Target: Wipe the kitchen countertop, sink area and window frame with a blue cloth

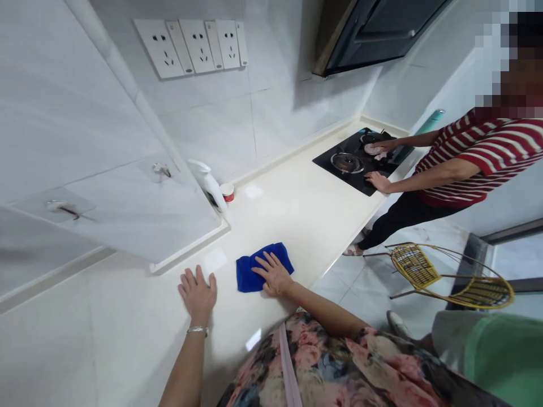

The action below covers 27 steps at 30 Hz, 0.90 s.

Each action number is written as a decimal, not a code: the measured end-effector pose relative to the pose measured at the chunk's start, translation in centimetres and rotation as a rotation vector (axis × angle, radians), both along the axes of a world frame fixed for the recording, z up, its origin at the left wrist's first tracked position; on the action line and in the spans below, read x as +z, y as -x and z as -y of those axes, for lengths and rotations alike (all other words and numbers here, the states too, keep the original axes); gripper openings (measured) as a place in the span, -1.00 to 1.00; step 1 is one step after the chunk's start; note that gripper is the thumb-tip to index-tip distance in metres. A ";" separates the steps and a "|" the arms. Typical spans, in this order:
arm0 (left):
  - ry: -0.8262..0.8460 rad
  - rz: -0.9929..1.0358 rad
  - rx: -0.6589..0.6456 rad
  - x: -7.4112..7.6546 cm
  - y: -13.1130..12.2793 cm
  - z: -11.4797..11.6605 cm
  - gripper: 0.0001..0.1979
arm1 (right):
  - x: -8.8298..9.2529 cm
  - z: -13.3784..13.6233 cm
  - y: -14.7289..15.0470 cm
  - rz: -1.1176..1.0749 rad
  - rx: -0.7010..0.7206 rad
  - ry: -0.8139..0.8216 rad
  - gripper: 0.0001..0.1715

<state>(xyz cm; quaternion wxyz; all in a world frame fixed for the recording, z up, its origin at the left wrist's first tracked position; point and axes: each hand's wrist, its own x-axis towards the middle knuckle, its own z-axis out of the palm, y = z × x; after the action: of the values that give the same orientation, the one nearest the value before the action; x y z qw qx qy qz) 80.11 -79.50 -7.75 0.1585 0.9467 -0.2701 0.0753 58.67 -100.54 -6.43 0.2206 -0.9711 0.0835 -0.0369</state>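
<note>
Cloth (249, 272) lies spread beneath the right hand (275, 275).

The cloth (246, 274) is of deep blue colour, and the counter (280, 217) is cream. One shirt (504, 155) has red and white stripes.

Deep-blue cloth (247, 273), lightly rumpled, spread flat, on cream countertop (305, 212), near its edge
</note>
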 end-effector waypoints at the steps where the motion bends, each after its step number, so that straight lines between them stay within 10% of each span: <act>1: 0.001 0.005 -0.001 0.0 0.0 0.0 -0.27 | -0.1 0.0 0.0 0.003 -0.001 0.002 -0.13; 27: -0.017 -0.055 0.047 -0.8 1.3 -0.6 -0.34 | -2.4 -0.5 1.5 0.151 0.000 0.135 -0.13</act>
<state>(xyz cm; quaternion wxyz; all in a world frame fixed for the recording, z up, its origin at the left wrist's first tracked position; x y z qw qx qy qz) 78.84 -78.94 -8.52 0.1559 0.9558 -0.2441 0.0507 57.18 -100.06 -8.78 0.1606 -0.9782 0.0639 -0.1154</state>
